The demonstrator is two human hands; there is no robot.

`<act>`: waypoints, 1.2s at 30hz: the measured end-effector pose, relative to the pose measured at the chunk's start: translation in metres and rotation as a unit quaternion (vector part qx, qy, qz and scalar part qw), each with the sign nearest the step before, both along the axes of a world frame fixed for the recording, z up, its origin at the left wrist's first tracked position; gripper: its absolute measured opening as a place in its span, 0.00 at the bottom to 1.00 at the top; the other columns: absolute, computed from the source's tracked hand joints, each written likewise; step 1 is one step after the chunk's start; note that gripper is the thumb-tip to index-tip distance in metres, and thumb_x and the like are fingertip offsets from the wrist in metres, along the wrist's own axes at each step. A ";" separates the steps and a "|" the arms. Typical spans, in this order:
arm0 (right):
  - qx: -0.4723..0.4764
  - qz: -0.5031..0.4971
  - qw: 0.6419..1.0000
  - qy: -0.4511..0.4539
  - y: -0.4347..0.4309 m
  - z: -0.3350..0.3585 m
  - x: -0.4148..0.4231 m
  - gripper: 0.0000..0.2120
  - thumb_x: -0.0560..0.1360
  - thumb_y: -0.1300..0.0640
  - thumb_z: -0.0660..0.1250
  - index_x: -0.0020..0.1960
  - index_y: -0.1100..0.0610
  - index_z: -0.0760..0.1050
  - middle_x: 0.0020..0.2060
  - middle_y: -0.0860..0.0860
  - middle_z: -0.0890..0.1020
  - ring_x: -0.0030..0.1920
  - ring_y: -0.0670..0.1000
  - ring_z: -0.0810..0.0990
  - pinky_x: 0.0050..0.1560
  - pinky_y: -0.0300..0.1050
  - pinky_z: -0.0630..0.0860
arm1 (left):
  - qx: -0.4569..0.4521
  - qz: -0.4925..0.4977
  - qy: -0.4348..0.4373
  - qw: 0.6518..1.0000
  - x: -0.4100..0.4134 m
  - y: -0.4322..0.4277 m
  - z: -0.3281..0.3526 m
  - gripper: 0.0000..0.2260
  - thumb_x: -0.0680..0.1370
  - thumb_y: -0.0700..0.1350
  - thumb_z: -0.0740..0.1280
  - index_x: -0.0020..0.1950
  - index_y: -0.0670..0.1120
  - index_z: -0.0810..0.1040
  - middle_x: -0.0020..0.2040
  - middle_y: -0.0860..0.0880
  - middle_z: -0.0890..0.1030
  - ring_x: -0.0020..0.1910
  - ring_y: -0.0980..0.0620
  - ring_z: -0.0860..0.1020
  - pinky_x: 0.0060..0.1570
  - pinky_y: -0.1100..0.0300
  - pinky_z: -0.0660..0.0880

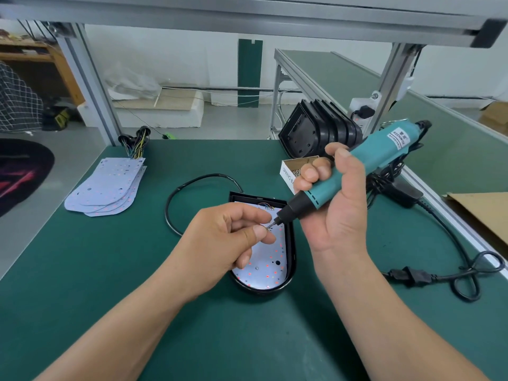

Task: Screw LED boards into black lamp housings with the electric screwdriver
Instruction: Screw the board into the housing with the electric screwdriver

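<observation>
Bare green bench top (192, 339) lay nearest, between both forearms. Mid-bench sat the black lamp housing (292, 243), rounded end toward the viewer, the LED board (261, 270) seated inside its rim. Above the board, the left hand (220, 243) pinched a small screw (267, 227) at the bit of the tilted electric screwdriver (365, 160), which the right hand (341, 204) gripped with curled fingers. A black cord (439, 274) looped near the right edge. Farther back were a screw box (287, 169), spare boards (107, 188) at left and stacked housings (316, 130) at the far edge, with open mat between them.
</observation>
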State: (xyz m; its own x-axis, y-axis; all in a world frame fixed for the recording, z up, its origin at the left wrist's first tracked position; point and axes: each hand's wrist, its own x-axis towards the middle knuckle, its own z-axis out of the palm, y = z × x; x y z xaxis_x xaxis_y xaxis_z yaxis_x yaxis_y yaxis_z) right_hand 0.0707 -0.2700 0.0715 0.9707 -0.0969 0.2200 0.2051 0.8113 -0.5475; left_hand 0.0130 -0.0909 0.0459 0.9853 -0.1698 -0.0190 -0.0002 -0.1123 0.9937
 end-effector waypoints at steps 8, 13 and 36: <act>0.061 -0.017 0.997 0.050 -0.007 -0.004 0.010 0.04 0.80 0.58 0.68 0.46 0.56 0.78 0.34 0.49 0.69 0.33 0.49 0.73 0.34 0.40 0.74 | -0.023 0.094 -0.037 0.995 0.006 0.003 0.001 0.06 0.83 0.45 0.71 0.58 0.55 0.85 0.46 0.50 0.89 0.25 0.55 0.71 0.29 0.65 0.73; 0.076 -0.073 0.993 0.057 -0.027 -0.008 0.027 0.04 0.78 0.60 0.69 0.50 0.57 0.74 0.33 0.50 0.70 0.33 0.49 0.73 0.34 0.42 0.74 | 0.072 0.239 -0.050 0.967 0.026 0.021 -0.013 0.08 0.81 0.55 0.72 0.57 0.54 0.82 0.43 0.57 0.84 0.32 0.57 0.76 0.40 0.61 0.73; -0.113 -0.130 0.985 0.022 -0.024 -0.036 0.050 0.03 0.75 0.60 0.69 0.45 0.53 0.79 0.32 0.52 0.69 0.32 0.53 0.72 0.34 0.46 0.72 | 0.197 0.078 0.096 0.973 0.024 0.012 -0.015 0.18 0.68 0.53 0.70 0.58 0.56 0.77 0.45 0.55 0.88 0.46 0.51 0.87 0.55 0.41 0.83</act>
State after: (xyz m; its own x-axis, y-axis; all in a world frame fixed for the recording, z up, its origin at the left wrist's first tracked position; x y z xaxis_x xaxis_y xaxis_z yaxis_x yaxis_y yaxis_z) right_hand 0.1208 -0.2941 0.0358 0.9287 -0.2967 0.2222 0.3613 0.5904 -0.7217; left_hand 0.0373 -0.0786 0.0306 0.9702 0.0396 -0.2389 0.2293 -0.4677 0.8536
